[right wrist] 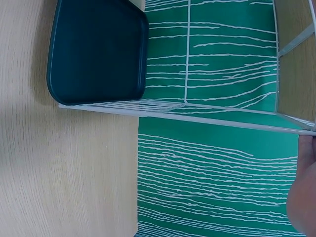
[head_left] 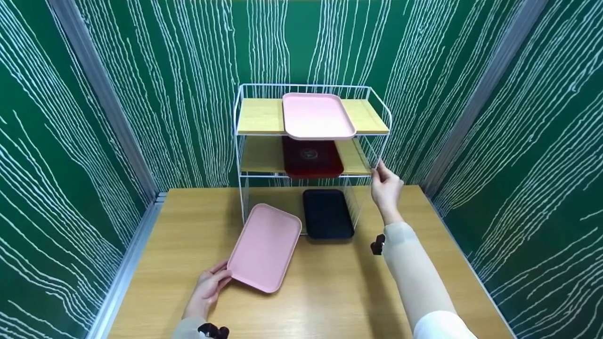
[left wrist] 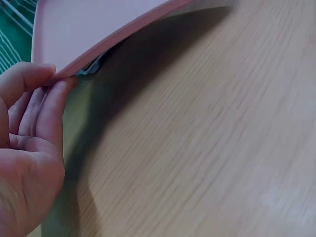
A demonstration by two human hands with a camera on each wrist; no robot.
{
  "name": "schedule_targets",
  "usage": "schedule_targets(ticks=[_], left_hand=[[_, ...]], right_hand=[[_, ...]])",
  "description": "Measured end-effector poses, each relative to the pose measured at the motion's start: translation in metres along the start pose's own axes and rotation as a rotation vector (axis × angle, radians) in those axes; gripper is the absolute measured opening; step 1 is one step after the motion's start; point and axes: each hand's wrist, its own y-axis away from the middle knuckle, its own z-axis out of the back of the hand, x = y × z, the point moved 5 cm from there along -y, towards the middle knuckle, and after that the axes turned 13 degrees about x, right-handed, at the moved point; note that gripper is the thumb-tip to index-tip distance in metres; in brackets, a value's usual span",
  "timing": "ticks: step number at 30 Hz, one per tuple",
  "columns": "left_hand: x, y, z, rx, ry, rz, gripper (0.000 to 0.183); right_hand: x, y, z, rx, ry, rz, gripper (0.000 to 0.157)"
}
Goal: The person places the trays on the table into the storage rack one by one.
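Note:
A pink tray (head_left: 266,247) is tilted above the table in front of the rack's lower left. My left hand (head_left: 209,286) pinches its near left corner, thumb on top and fingers beneath, as the left wrist view also shows. At the right side of a white wire rack (head_left: 237,150), my right hand (head_left: 387,187) grips the upright by the middle shelf. In the right wrist view that hand (right wrist: 302,192) shows only partly at the edge. A black tray (head_left: 328,214) lies at the rack's bottom level, jutting out in front.
Another pink tray (head_left: 318,115) lies on the top wooden shelf (head_left: 260,116). A dark red tray (head_left: 313,157) with a round emblem is on the middle shelf (head_left: 261,155). The rack stands on a wooden table (head_left: 188,226) between green walls (head_left: 183,94) with white lines.

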Motion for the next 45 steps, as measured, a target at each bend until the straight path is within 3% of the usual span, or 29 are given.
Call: schedule_targets(ticks=[7,14,20,30,37,45], left_hand=[[0.009,-0.009,-0.015,-0.031,0.041,-0.014,0.041],[0.018,-0.018,-0.031,-0.103,0.083,0.004,0.056],[0.02,-0.029,-0.041,-0.146,0.139,-0.008,0.057],[0.023,-0.056,-0.069,-0.229,0.213,-0.009,0.063],[0.022,-0.073,-0.089,-0.277,0.211,0.001,0.066],[0.019,-0.081,-0.096,-0.294,0.195,-0.011,0.063]], right_hand=[[0.001,-0.001,-0.001,-0.005,-0.003,0.018,0.036],[0.0,0.001,0.0,-0.009,0.014,0.007,0.037],[-0.001,0.001,-0.001,0.001,-0.022,0.005,0.038],[0.0,0.003,-0.001,-0.016,0.005,0.002,0.039],[-0.001,0.001,-0.001,-0.044,0.043,0.026,0.036],[0.0,0.001,-0.001,-0.034,-0.008,0.026,0.037]])
